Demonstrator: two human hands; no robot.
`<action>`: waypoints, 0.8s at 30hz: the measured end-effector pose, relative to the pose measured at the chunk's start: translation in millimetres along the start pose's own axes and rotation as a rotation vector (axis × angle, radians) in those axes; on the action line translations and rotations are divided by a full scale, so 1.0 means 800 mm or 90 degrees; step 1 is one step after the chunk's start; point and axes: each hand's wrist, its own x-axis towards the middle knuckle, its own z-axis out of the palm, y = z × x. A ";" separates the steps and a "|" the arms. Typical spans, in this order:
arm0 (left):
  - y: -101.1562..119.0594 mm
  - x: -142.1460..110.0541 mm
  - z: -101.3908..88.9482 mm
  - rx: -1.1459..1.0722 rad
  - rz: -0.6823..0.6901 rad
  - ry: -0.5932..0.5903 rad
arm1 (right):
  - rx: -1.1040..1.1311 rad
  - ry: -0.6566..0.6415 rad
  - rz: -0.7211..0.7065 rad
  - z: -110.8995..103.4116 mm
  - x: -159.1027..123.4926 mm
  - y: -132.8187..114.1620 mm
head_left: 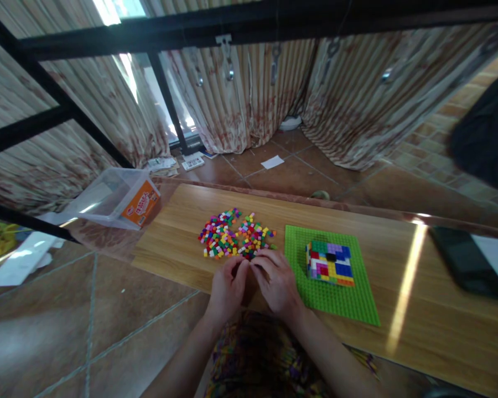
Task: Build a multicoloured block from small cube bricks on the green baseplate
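While our left hand (226, 287) and right hand (279, 284) are close together at the fingertips, by the near edge of the heap of small coloured bricks (223, 237), we cannot tell whether either grip is closed on a piece; anything pinched there is too small to see. The heap lies loose on the wooden table (166, 237). To its right, we have a multicoloured brick structure (330, 264) sitting on a green baseplate (342, 305).

We get nothing cleanly readable. Orange label (142, 203) on the clear plastic bin (126, 190): large white characters, Chinese-looking, too blurred for us to transcribe. White card (193, 162) on the tiled floor (128, 309): dark code-like print, we can't resolve it.
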 end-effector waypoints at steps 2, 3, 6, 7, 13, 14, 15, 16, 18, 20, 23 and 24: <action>-0.001 0.007 0.001 -0.036 -0.029 -0.020 | 0.046 -0.017 0.004 0.000 0.001 0.001; -0.002 0.010 0.000 -0.049 -0.039 -0.031 | 0.071 -0.032 0.008 0.000 0.001 0.000; -0.003 0.014 -0.002 -0.082 -0.062 -0.072 | 0.132 -0.079 0.017 -0.003 0.002 -0.001; -0.003 0.014 -0.003 -0.096 -0.068 -0.088 | 0.146 -0.091 0.020 -0.004 0.002 -0.001; 0.001 0.011 -0.011 -0.158 -0.094 -0.156 | 0.183 -0.124 0.041 -0.008 0.001 0.007; -0.001 0.011 -0.012 -0.147 -0.087 -0.153 | 0.173 -0.126 0.043 -0.007 0.000 0.010; -0.003 0.012 -0.014 -0.124 -0.074 -0.145 | 0.157 -0.128 0.043 -0.006 0.000 0.012; -0.006 0.013 -0.016 -0.090 -0.057 -0.129 | 0.133 -0.126 0.043 -0.004 0.000 0.015; -0.012 0.015 -0.020 0.010 -0.017 -0.084 | 0.071 -0.119 0.041 0.000 -0.001 0.018; -0.018 0.015 -0.022 0.117 0.026 -0.049 | 0.018 -0.115 0.034 0.004 -0.001 0.020; -0.025 0.014 -0.023 0.214 0.082 -0.033 | -0.004 -0.110 0.034 0.006 0.005 0.021; -0.027 0.013 -0.022 0.228 0.096 -0.029 | -0.005 -0.103 0.046 0.005 0.010 0.021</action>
